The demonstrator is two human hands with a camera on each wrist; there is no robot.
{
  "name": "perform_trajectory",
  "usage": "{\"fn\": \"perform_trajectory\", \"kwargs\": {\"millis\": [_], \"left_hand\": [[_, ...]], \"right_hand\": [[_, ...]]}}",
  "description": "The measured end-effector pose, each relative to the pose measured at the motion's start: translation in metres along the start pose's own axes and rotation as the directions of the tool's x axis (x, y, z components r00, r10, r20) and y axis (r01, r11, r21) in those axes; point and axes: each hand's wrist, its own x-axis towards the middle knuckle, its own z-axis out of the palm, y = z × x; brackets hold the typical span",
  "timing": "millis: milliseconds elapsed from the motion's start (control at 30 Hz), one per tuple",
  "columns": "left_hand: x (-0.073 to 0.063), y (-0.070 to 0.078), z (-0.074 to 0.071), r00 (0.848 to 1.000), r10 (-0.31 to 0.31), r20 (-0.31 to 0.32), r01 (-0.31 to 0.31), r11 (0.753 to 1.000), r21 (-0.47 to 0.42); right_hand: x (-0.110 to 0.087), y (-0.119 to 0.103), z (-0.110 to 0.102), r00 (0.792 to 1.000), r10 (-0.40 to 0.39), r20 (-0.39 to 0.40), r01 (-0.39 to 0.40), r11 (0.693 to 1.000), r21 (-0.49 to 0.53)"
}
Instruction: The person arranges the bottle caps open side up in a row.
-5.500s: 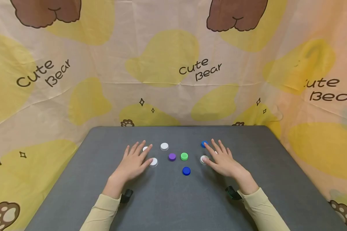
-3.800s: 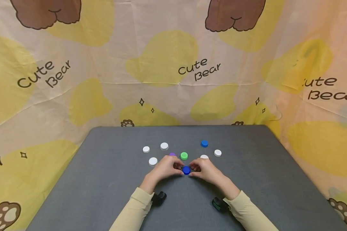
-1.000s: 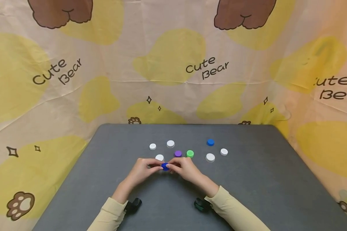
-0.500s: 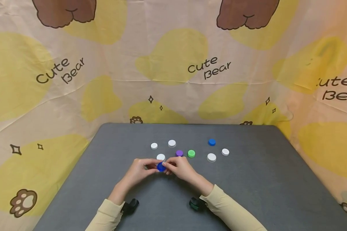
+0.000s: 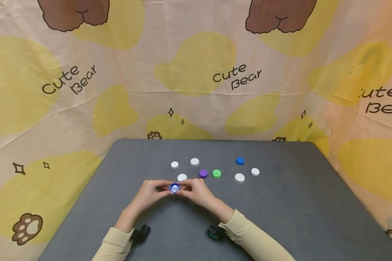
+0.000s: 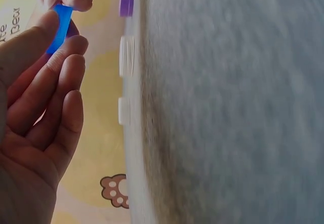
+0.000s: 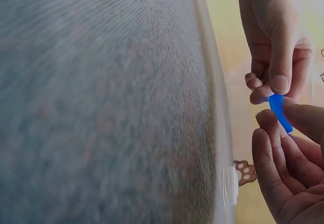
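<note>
A dark blue bottle cap [image 5: 174, 187] is held up off the table between both hands, its hollow side with a pale inside facing the head camera. My left hand [image 5: 149, 193] pinches its left edge between thumb and fingers. On the opposite edge, my right hand [image 5: 197, 192] pinches it too. Seen edge-on in the left wrist view, the blue cap [image 6: 62, 28] lies between thumb and fingers. A white cap [image 5: 182, 177] sits just behind the hands, partly covered. Further right lie a purple cap [image 5: 203, 174] and a green cap [image 5: 216, 173].
On the grey table [image 5: 281, 210] are more caps: a small white one [image 5: 174, 165], a larger white one [image 5: 194, 162], a lighter blue one [image 5: 240, 160], and white ones [image 5: 239, 178] at right. A printed cloth [image 5: 196, 65] hangs behind the table.
Earlier both hands were spread over the caps, then closed in on the dark blue cap. It was lifted, carried left and turned until its hollow side faced the head camera.
</note>
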Motion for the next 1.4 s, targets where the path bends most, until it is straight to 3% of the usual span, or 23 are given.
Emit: {"fn": "perform_trajectory", "kwargs": {"millis": [200, 533, 667, 833, 933, 1100, 1400], "left_hand": [[-0.005, -0.003, -0.008, 0.999, -0.030, 0.024, 0.030, 0.999, 0.030], [-0.013, -0.015, -0.022, 0.990, -0.100, 0.095, 0.100, 0.995, -0.001], [-0.016, -0.020, -0.027, 0.984, -0.132, 0.123, 0.135, 0.991, -0.013], [-0.019, -0.024, -0.035, 0.981, -0.130, 0.143, 0.130, 0.991, 0.008], [-0.021, -0.026, -0.039, 0.980, -0.128, 0.152, 0.127, 0.992, 0.016], [-0.025, -0.031, -0.044, 0.977, -0.134, 0.164, 0.134, 0.991, 0.015], [-0.032, -0.040, -0.053, 0.954, -0.202, 0.223, 0.199, 0.979, 0.032]], "right_hand": [[0.006, -0.002, 0.007, 1.000, -0.015, 0.005, 0.015, 0.999, -0.039], [0.016, -0.005, 0.022, 0.998, -0.023, 0.055, 0.030, 0.992, -0.126], [0.019, -0.008, 0.029, 0.997, -0.054, 0.054, 0.060, 0.991, -0.116], [0.020, -0.012, 0.038, 0.994, -0.108, 0.016, 0.109, 0.987, -0.120], [0.021, -0.013, 0.044, 0.997, -0.078, -0.017, 0.075, 0.990, -0.118], [0.025, -0.016, 0.052, 0.999, 0.045, -0.025, -0.047, 0.996, -0.072], [0.028, -0.020, 0.065, 0.995, 0.095, -0.022, -0.097, 0.988, -0.120]]}}
